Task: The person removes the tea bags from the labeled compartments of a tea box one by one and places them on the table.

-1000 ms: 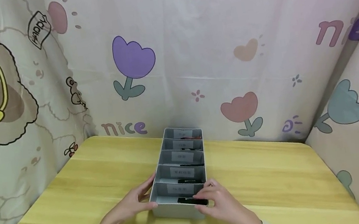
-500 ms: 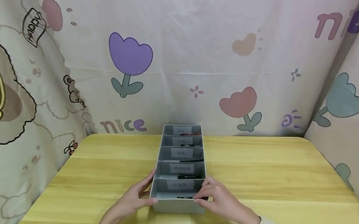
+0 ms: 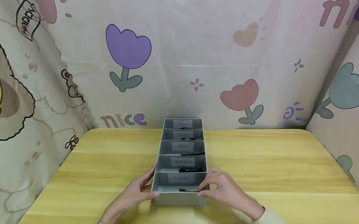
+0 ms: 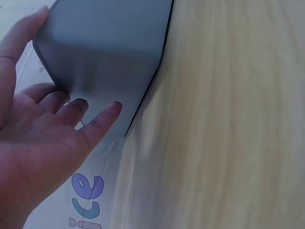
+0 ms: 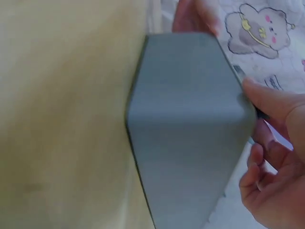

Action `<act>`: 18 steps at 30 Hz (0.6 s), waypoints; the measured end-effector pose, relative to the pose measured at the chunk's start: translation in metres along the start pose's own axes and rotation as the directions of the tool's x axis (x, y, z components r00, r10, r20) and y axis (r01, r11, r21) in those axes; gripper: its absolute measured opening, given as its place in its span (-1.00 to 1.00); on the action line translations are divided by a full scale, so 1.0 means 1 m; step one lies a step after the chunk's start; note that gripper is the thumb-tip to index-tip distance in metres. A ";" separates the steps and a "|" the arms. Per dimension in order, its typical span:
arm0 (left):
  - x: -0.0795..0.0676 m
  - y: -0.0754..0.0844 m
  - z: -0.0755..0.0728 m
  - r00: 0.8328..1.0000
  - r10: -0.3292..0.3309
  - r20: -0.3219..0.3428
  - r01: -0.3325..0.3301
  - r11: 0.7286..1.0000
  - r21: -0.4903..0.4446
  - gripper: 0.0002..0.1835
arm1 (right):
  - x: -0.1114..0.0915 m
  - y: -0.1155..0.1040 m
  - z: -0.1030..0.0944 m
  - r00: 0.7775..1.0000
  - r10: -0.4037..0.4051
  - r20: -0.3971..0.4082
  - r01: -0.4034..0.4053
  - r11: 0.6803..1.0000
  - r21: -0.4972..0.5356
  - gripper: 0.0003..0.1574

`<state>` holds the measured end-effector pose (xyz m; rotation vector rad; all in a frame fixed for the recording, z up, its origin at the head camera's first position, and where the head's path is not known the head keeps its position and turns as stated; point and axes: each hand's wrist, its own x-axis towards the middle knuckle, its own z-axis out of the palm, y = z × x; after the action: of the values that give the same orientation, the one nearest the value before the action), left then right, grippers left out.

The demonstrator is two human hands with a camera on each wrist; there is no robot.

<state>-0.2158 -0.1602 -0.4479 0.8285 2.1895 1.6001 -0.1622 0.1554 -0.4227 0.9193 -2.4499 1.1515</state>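
A long grey storage box (image 3: pixel 180 199) with a row of labelled compartments stands on the table. My left hand (image 3: pixel 131 196) holds its near left corner, thumb at the front and fingers along the side. In the left wrist view, those fingers (image 4: pixel 110 115) touch the grey wall. At the near right corner, my right hand (image 3: pixel 226 189) reaches over the rim and pinches a slim black pen (image 3: pixel 186 190) lying low in the front compartment. The front wall and fingers hide much of it. In the right wrist view, a dark bit (image 5: pixel 261 114) shows between thumb and fingers.
Slim black pens (image 3: pixel 191 170) lie in the compartments behind, and a red one (image 3: pixel 195 127) is in the farthest. The box stands on a wooden table (image 3: pixel 271 175). A printed curtain (image 3: pixel 170 48) hangs behind the table and along both sides.
The black pen has sunk lower behind the front wall, with the right hand's fingers following it down. The left hand keeps its hold on the box. The head view has tilted slightly downward.
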 end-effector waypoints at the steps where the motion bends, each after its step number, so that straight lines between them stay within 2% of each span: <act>1: 0.002 0.001 0.000 1.000 0.006 0.002 -0.006 1.000 0.003 -0.08 | 0.001 0.002 -0.004 1.000 -0.024 0.000 0.024 1.000 -0.013 -0.89; 5: 0.008 0.004 -0.001 1.000 0.017 0.006 -0.017 1.000 0.001 -0.07 | 0.006 0.006 -0.019 0.994 -0.109 -0.011 0.108 0.993 -0.057 -0.91; 9: 0.009 0.004 -0.002 1.000 0.025 0.001 -0.025 1.000 0.007 -0.07 | 0.009 0.008 -0.025 0.986 -0.167 -0.009 0.165 0.982 -0.088 -0.93; 13: 0.008 0.001 -0.002 0.999 0.034 0.007 -0.034 0.999 0.009 -0.07 | 0.009 0.007 -0.028 0.981 -0.192 -0.040 0.186 0.976 -0.112 -0.96; 18: 0.001 -0.002 0.000 1.000 0.022 0.006 -0.022 1.000 0.015 -0.07 | 0.009 0.006 -0.032 0.970 -0.212 -0.114 0.197 0.972 -0.130 -0.98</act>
<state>-0.2173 -0.1600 -0.4493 0.8629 2.1985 1.5910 -0.1733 0.1786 -0.4015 1.0034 -2.2344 0.9531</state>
